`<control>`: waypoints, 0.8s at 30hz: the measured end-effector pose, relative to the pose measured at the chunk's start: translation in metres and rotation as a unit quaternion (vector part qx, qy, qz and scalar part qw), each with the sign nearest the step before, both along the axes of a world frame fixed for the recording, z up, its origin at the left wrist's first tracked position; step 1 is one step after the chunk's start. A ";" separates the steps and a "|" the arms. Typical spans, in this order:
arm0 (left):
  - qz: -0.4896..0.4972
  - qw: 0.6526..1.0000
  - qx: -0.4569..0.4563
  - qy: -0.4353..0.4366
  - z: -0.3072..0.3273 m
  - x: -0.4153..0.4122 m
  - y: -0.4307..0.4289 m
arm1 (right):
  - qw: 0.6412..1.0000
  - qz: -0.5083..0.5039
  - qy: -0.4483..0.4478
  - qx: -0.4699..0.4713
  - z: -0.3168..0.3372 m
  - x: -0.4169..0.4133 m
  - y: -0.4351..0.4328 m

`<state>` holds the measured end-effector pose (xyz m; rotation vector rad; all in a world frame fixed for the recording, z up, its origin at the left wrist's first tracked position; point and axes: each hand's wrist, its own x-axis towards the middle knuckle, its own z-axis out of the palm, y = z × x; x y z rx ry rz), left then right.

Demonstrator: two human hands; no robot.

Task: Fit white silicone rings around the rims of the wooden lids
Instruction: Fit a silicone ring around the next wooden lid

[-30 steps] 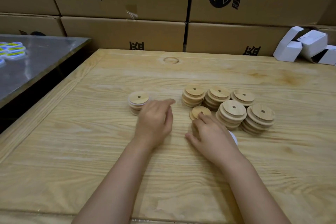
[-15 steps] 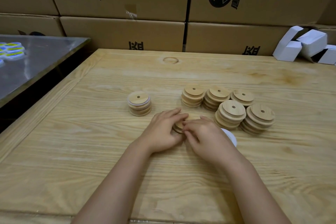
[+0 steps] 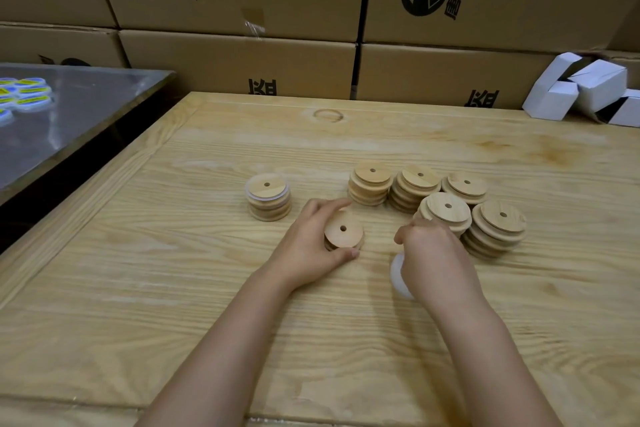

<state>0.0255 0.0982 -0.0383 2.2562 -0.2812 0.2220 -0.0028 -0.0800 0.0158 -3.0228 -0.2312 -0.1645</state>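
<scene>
**Lid up in the left hand, right hand down at the rings**

Our left hand (image 3: 311,243) grips one wooden lid (image 3: 343,230) by its edge, thumb below and fingers curled over the top. The lid is tilted, holed face toward us. We judge this keeps the rim free all round for a ring to go on.

Our right hand (image 3: 434,253) sits knuckles-up over a pale pile, prob. the white rings (image 3: 398,276), which lies on the table (image 3: 173,288) just right of the held lid. Its fingers are curled down. We can't tell whether they pinch a ring yet, as the palm hides most of the pile.

Layout looks like sorting by status:
- Ringed stack (image 3: 268,198): 1, set apart on the left, with a white band round its top lid. Prob. the done pile.
- Bare stacks (image 3: 445,215): 5, clustered and touching on the right, close to the right hand. No white seen on them.
- Lids in hand: 1. Lids per stack are too fine to count.
- Hands: 2.

Behind are cardboard boxes (image 3: 235,62), at least 4 in 2 rows. White cartons (image 3: 599,83): 3 seen, cut by the frame edge. The metal table (image 3: 86,121) on the left carries small labelled discs (image 3: 27,97), approx. 6.
</scene>
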 end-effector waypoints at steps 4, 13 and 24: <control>0.052 0.994 -0.099 0.019 0.006 0.002 0.004 | 0.999 -0.019 0.031 0.006 0.004 -0.001 -0.005; 0.007 0.868 -0.470 0.159 0.019 -0.004 -0.003 | 1.000 -0.006 -0.019 0.023 0.008 0.001 -0.009; 0.006 0.853 -0.487 0.189 0.023 -0.006 -0.004 | 0.999 0.005 -0.038 0.027 0.001 0.010 -0.019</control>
